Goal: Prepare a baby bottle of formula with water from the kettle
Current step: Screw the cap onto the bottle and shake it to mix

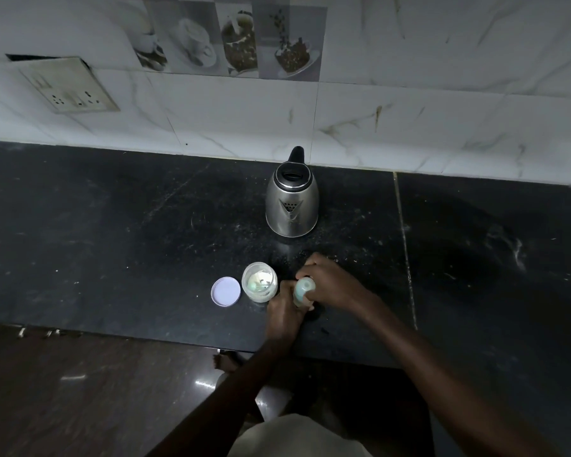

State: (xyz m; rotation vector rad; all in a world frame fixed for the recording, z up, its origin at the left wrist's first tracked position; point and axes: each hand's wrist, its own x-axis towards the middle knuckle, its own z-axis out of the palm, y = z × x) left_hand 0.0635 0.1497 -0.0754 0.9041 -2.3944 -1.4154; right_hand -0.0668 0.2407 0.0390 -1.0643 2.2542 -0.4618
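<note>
I see both hands on the baby bottle (303, 289), near the front edge of the counter (112, 242). Left hand (285, 310) wraps the bottle's body, fingers curled round it. Right hand (331, 282) curls round the pale green top end; exact grip there I can't tell. Bottle's top faces up toward me. It's just right of an open jar (259, 282) w/ pale powder inside; the jar's lid (225, 291) lies flat just left of that. Kettle (291, 200) stands behind, well apart, spout facing me.
</note>
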